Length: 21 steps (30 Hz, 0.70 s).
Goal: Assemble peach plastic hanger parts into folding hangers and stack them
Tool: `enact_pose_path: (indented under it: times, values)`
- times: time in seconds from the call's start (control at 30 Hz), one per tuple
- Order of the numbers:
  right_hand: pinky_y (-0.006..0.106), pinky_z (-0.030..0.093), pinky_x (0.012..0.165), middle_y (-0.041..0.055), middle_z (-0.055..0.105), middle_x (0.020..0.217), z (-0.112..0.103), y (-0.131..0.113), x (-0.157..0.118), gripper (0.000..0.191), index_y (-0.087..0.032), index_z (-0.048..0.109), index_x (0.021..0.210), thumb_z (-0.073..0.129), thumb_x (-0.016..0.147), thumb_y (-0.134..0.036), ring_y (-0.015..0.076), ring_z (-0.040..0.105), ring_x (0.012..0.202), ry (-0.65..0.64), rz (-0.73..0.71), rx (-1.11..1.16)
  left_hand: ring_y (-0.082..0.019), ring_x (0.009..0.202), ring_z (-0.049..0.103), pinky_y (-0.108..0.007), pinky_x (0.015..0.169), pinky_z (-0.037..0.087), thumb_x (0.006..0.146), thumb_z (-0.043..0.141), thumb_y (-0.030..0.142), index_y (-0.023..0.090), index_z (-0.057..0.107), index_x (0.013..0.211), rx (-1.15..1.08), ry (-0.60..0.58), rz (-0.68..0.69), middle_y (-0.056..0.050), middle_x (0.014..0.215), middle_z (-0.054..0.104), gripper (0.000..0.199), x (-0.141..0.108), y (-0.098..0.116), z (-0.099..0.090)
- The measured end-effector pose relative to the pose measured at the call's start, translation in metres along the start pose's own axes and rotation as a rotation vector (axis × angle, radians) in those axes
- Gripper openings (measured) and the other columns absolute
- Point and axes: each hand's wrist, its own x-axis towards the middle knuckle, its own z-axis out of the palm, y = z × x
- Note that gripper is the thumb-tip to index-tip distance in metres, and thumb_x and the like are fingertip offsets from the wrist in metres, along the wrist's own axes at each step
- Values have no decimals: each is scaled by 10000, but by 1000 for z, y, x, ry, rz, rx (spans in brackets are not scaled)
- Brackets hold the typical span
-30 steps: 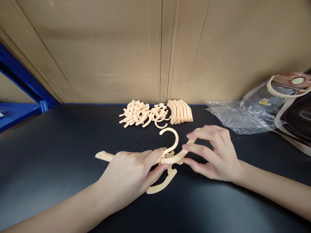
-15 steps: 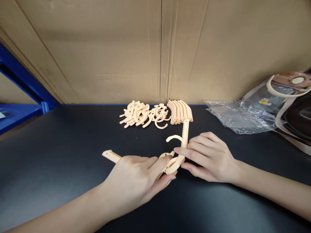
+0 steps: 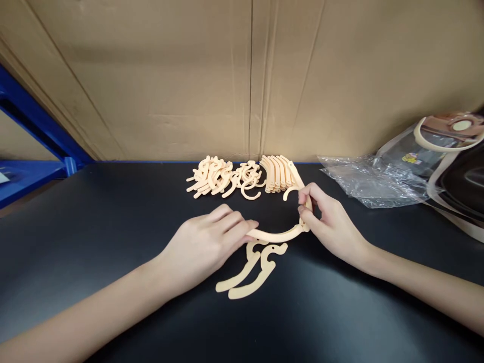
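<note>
Hanger [image 3: 280,237]: joint [image 3: 304,228] shifted rightward and away since the earlier frame.
Left hand [image 3: 206,242]: fingers closed on the curved arm's left end.
Flat pieces [image 3: 251,290]: nearer the person.
Curved arm: runs left-right between the hands, joint nearer the right.
Right hand [image 3: 333,222]: pinches beside the hook [image 3: 290,190].

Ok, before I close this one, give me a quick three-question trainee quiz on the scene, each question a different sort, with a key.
1. Multiple choice: where in the picture is the clear plastic wrap?
A) far left
B) centre
C) right side

2. True or false: the left hand and the right hand are both on the jointed, curved piece.

3. Fill in the number: just below that piece in the picture, ___ flat, pale parts lie on the black table.

Key: 1 C; 2 true; 3 two.
</note>
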Motion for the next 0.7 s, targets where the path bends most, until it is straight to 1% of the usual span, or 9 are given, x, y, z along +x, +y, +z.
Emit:
enact_pose_path:
  times: [0.07, 0.13, 0.2, 0.27, 0.4, 0.53, 0.57, 0.63, 0.7]
  values:
    - [238, 386, 531, -63, 433, 659, 0, 0, -1, 170, -237, 426, 846, 461, 809, -75, 115, 432, 553, -21, -48, -41, -180, 863, 608, -271, 719, 480, 1022, 409, 247, 172, 670, 1120, 2, -5, -40, -42, 973, 709, 289, 1, -3, 2]
    - [247, 390, 570, -40, 462, 724, 1, -1, -1, 183, -230, 431, 843, 447, 799, -54, 123, 449, 613, -33, -124, -109, -184, 888, 609, -267, 702, 479, 1013, 428, 225, 184, 678, 1103, -8, -2, -93, -50, 1003, 686, 269, 1, -4, 5]
    - [263, 398, 616, -13, 493, 793, 1, -2, 0, 190, -223, 440, 846, 436, 800, -39, 138, 474, 686, -40, -186, -163, -179, 878, 607, -255, 660, 466, 1009, 436, 228, 201, 685, 1087, -31, 37, -122, -50, 998, 659, 262, 1, -4, 7]
    - [279, 408, 649, 9, 511, 841, 1, -3, 0, 197, -219, 455, 858, 418, 813, -31, 153, 486, 734, -50, -220, -191, -169, 860, 605, -246, 646, 457, 1007, 446, 234, 214, 679, 1096, -60, 65, -122, -45, 990, 643, 250, 0, -4, 9]
    - [314, 431, 718, 33, 552, 899, 2, 0, 1, 256, -219, 481, 866, 379, 816, 11, 182, 512, 812, -82, -248, -226, -156, 877, 613, -252, 729, 483, 1008, 441, 201, 185, 625, 1173, -112, 57, -107, -40, 1012, 668, 248, 1, -1, 9]
    - [333, 423, 761, 33, 586, 928, 4, 3, 2, 321, -219, 513, 844, 362, 793, 58, 195, 535, 855, -126, -221, -290, -170, 985, 610, -265, 797, 497, 999, 471, 252, 179, 539, 1248, -221, -8, -187, -51, 1114, 657, 269, 0, 2, 7]
    - [334, 416, 762, 31, 591, 933, 5, 4, 2, 326, -220, 525, 844, 364, 798, 60, 195, 537, 856, -131, -206, -307, -172, 987, 607, -265, 786, 498, 992, 483, 267, 183, 542, 1218, -247, -16, -211, -49, 1115, 650, 247, 0, 3, 6]
    - [338, 403, 764, 29, 605, 949, 5, 6, 3, 320, -220, 539, 837, 375, 811, 53, 197, 540, 867, -140, -176, -325, -167, 925, 601, -262, 736, 491, 983, 492, 275, 194, 578, 1043, -283, -32, -230, -31, 1056, 647, 132, -3, 6, 4]
    - [343, 395, 771, 28, 621, 970, 4, 7, 3, 298, -219, 536, 814, 386, 825, 38, 200, 545, 884, -151, -150, -324, -156, 877, 590, -257, 705, 477, 975, 503, 263, 198, 564, 869, -315, -56, -207, -13, 1004, 645, 139, -4, 9, 0]
